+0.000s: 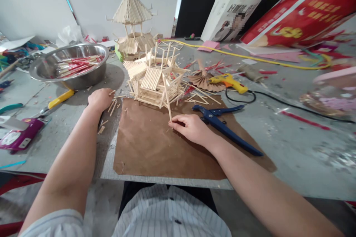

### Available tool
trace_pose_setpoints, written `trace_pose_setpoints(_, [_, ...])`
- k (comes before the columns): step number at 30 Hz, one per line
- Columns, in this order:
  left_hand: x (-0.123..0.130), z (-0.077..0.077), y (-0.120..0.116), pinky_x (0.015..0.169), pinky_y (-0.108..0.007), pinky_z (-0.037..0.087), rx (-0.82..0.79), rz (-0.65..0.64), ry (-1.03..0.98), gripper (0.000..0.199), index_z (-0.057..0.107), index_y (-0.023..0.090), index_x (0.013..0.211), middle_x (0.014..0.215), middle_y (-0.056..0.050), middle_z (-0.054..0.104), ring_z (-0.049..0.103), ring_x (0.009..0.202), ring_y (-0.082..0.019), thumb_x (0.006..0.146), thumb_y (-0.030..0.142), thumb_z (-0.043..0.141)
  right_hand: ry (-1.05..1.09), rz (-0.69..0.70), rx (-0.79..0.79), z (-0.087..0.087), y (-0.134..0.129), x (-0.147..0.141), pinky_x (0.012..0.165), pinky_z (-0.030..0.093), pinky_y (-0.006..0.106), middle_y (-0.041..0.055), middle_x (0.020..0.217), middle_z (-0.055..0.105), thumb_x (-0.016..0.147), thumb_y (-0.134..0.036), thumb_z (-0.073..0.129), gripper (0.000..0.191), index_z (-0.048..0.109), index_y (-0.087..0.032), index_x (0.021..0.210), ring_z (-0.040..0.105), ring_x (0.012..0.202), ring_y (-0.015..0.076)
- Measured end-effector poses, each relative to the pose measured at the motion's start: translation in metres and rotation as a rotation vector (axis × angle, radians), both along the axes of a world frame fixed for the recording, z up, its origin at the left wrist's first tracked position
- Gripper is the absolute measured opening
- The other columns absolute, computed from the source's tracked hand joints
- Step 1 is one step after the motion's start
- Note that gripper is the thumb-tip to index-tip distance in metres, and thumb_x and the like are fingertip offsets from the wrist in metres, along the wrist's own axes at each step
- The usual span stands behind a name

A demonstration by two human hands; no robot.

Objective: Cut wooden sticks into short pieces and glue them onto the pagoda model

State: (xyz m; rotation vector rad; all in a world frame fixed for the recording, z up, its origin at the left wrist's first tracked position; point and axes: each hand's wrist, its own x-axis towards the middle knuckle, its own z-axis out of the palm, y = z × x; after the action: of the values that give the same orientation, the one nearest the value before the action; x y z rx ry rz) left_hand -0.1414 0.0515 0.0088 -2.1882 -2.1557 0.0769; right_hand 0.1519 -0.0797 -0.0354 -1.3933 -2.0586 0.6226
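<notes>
My right hand (190, 127) pinches the lower end of a thin wooden stick (167, 100), which slants up in front of a small pavilion model (152, 77) built from such sticks. Whether the stick's upper end touches the model I cannot tell. My left hand (100, 99) is closed at the left of the brown sheet (144, 148), a short wooden stick piece (112, 93) showing at its fingertips. Several cut stick pieces (112, 107) lie beside that hand. Blue cutting pliers (225, 126) rest on the sheet just right of my right hand.
A finished-looking stick pavilion (132, 14) stands behind. At the left are a steel bowl (94, 70) of red-tipped sticks, a yellow-handled tool (61, 98) and a purple device (20, 135). A yellow glue gun (229, 81) with a black cord lies right, bags (300, 11) behind it.
</notes>
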Motion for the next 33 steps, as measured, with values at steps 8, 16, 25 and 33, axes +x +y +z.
trace_pose_setpoints(8, [0.006,-0.012,0.008,0.071,-0.035,0.045,-0.02,-0.047,0.06,0.042,0.06,0.02,0.098,0.099,-0.013,0.061,0.055,0.092,-0.029,0.075,0.046,0.034,-0.001,-0.008,0.002,0.0,-0.001,0.0,0.066,0.043,0.025,0.0015,0.079,0.068,0.078,-0.029,0.05,0.018,0.065,-0.019,0.078,0.061,0.071,0.0141])
trace_pose_setpoints(16, [0.009,-0.012,0.011,0.071,-0.035,0.046,0.019,-0.029,0.083,0.037,0.061,0.019,0.092,0.096,-0.012,0.062,0.056,0.092,-0.028,0.076,0.041,0.035,0.002,-0.009,0.016,0.001,0.0,0.0,0.065,0.043,0.023,0.0009,0.076,0.067,0.077,-0.028,0.051,0.017,0.065,-0.019,0.078,0.061,0.069,0.013])
trace_pose_setpoints(25, [0.011,0.001,0.0,0.072,-0.037,0.047,-0.058,0.054,0.067,0.038,0.062,0.018,0.094,0.101,-0.013,0.061,0.056,0.093,-0.029,0.074,0.042,0.039,-0.013,0.015,0.04,-0.001,0.001,0.0,0.064,0.044,0.024,0.0015,0.075,0.067,0.077,-0.027,0.051,0.016,0.064,-0.019,0.076,0.061,0.068,0.0133])
trace_pose_setpoints(33, [0.013,0.015,-0.015,0.07,-0.04,0.047,-0.156,0.066,0.084,0.04,0.062,0.017,0.098,0.104,-0.014,0.061,0.056,0.092,-0.032,0.07,0.039,0.043,-0.02,0.023,0.025,-0.001,0.0,0.0,0.062,0.043,0.024,0.0021,0.074,0.067,0.078,-0.029,0.05,0.018,0.064,-0.018,0.077,0.06,0.066,0.0132])
